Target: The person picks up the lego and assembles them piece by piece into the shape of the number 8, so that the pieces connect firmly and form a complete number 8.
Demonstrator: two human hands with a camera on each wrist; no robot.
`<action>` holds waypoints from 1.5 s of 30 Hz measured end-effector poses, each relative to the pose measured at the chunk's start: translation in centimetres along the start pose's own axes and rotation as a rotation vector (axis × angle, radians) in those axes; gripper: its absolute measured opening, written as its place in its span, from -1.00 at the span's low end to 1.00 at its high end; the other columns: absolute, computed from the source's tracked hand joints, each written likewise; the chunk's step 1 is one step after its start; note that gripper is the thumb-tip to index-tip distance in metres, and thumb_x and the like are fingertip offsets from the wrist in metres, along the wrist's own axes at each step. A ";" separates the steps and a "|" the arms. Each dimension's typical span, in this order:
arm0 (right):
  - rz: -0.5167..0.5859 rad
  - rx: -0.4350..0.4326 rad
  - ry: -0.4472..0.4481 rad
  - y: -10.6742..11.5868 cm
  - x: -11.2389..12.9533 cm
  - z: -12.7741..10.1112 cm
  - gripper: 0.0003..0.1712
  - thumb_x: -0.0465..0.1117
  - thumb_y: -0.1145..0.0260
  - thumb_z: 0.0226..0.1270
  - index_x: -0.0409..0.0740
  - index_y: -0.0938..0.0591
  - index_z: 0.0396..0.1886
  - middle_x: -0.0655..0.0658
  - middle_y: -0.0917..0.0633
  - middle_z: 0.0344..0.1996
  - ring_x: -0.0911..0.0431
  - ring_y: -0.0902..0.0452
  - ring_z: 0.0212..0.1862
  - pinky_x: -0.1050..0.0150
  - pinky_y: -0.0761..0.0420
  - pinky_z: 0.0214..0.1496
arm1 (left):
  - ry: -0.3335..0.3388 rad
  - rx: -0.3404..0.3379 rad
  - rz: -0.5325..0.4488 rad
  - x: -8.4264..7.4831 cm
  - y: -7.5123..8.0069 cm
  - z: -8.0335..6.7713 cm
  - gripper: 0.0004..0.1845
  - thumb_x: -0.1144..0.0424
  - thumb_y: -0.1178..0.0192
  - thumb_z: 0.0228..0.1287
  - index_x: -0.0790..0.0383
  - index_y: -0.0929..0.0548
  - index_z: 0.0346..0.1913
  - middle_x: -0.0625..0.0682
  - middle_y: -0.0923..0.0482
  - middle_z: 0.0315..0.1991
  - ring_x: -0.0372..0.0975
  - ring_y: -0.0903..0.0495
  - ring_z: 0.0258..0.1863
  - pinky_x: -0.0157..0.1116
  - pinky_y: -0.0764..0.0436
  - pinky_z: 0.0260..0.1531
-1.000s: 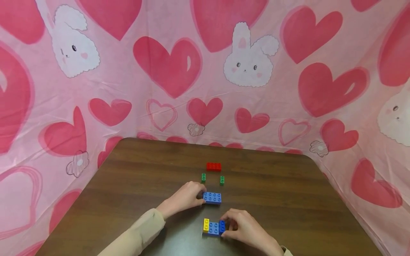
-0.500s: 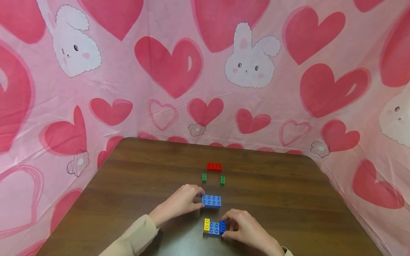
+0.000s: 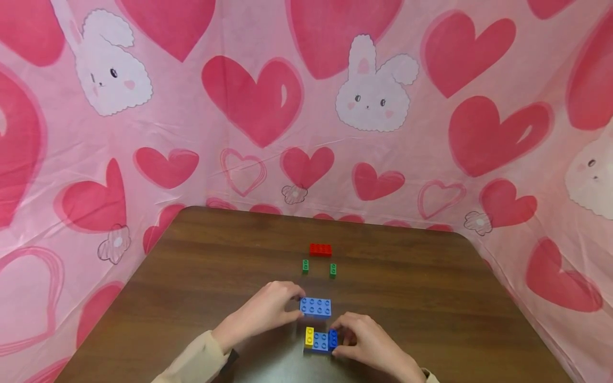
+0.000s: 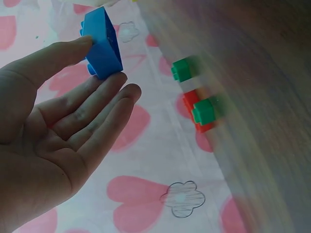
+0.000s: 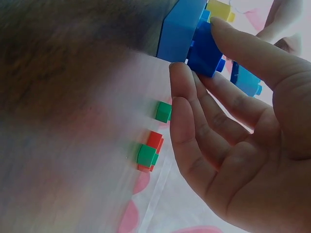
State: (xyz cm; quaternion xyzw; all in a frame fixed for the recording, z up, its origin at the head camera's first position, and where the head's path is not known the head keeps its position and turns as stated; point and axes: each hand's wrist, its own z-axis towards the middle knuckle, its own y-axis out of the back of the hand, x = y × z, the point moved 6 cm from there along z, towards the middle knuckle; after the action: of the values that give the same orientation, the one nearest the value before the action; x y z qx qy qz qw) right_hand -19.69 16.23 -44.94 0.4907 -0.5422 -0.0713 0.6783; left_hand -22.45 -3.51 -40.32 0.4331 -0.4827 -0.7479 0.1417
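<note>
Likely stacking: your left hand (image 3: 271, 309) pinches an eight-stud light-blue plastic brick (image 3: 315, 307), right hand (image 3: 366, 339) a two-stud dark-blue one (image 3: 332, 338); align next.

In the head view, soft, even light is spread over the pink cloth (image 3: 258, 181) and the worktop (image 3: 230, 250). A pale glare is reflected on the wearer's side of the left fingers (image 3: 291, 290) and right fingers (image 3: 346, 321), and a soft shadow is cast beside the left sleeve (image 3: 193, 361). Printed hearts are stretched at the outer edges. In the left wrist view, the left fingers are mildly shaded and the worktop beyond their tips is smeared. In the right wrist view, the worktop beyond the right fingers is heavily blurred, darkest above them, milky below.
</note>
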 end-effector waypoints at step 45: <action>-0.067 -0.184 0.163 1.9 2.6 -1.6 -0.67 -0.07 -0.48 0.19 -0.02 -0.66 -0.07 0.05 -0.71 -0.24 0.47 -0.53 -0.35 0.46 -0.61 -0.33 | -0.111 0.039 -0.007 -2.4 -1.8 -1.4 -0.76 0.17 -0.47 0.12 0.12 -0.72 -0.16 -0.10 -0.73 -0.25 -0.40 -0.65 -0.26 -0.51 -0.61 -0.23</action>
State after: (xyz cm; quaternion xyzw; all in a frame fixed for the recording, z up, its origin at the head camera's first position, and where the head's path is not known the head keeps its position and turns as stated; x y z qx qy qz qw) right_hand -18.14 16.49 -41.68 0.4485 -0.4597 -0.1029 0.7595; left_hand -19.58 -1.92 -40.87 0.3955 -0.5026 -0.7617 0.1036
